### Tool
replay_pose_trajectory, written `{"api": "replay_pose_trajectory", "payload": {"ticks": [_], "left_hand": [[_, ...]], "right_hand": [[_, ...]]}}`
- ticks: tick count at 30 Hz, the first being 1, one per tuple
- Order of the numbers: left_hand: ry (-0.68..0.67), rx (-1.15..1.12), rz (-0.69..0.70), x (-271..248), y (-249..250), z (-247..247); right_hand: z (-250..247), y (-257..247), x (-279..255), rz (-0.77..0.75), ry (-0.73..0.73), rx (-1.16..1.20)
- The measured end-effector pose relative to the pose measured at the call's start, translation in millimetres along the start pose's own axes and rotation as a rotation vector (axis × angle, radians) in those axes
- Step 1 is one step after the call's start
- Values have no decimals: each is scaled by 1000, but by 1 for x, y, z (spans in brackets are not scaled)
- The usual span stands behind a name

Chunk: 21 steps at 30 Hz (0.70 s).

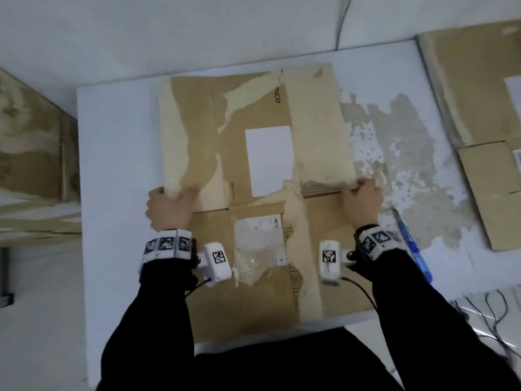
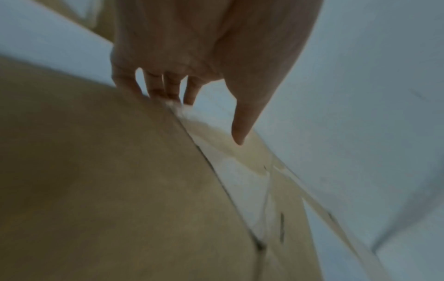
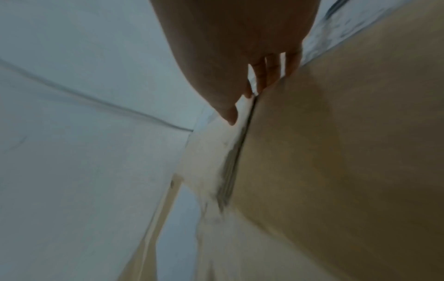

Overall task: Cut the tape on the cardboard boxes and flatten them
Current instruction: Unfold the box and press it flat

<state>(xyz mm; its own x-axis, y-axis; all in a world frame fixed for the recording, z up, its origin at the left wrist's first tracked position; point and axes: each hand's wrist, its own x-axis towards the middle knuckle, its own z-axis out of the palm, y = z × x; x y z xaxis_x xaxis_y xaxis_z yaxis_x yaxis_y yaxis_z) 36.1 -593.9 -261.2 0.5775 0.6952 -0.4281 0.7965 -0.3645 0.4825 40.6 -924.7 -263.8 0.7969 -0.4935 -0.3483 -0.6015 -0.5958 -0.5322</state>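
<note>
A brown cardboard box [image 1: 253,108], torn and flattened, lies on the white table [image 1: 112,165], with a white label [image 1: 269,160] on its far panel. My left hand [image 1: 176,191] grips the near-left edge of that far panel, thumb on top and fingers curled behind. My right hand [image 1: 356,187] grips the same edge at its right end. In the left wrist view, the left hand [image 2: 204,120] straddles the cardboard [image 2: 96,180] edge. The right wrist view shows the right hand [image 3: 247,104] pinching the cardboard [image 3: 348,152] edge. A blue utility knife [image 1: 414,244] lies on the table beside my right forearm.
A clear plastic pouch [image 1: 258,249] is stuck on the near panel between my wrists. More flat cardboard [image 1: 479,88] and a smaller piece [image 1: 490,198] lie at the right. A cardboard stack [image 1: 31,150] stands left of the table. Cables [image 1: 485,309] trail at the near right.
</note>
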Motion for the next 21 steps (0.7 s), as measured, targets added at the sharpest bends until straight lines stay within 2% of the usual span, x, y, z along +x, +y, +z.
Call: {"api": "replay_pose_trajectory", "payload": {"ticks": [1, 4, 8, 11, 16, 21], "left_hand": [[-8, -41, -15, 2, -3, -1], [-19, -37, 111, -4, -11, -7], [75, -144, 236, -20, -13, -22], [55, -225, 304, -38, 3, -26], [-3, -439, 386, -113, 79, 5], [-16, -507, 501, -228, 176, 97]], "right_hand": [[-3, -1, 0, 21, -50, 12], [-15, -7, -3, -75, -118, -42], [-30, -18, -14, -215, -117, 38], [-70, -14, 1, -295, -86, 121], [-181, 23, 61, -432, 25, 195], [-299, 98, 156, -469, 100, 179]]}}
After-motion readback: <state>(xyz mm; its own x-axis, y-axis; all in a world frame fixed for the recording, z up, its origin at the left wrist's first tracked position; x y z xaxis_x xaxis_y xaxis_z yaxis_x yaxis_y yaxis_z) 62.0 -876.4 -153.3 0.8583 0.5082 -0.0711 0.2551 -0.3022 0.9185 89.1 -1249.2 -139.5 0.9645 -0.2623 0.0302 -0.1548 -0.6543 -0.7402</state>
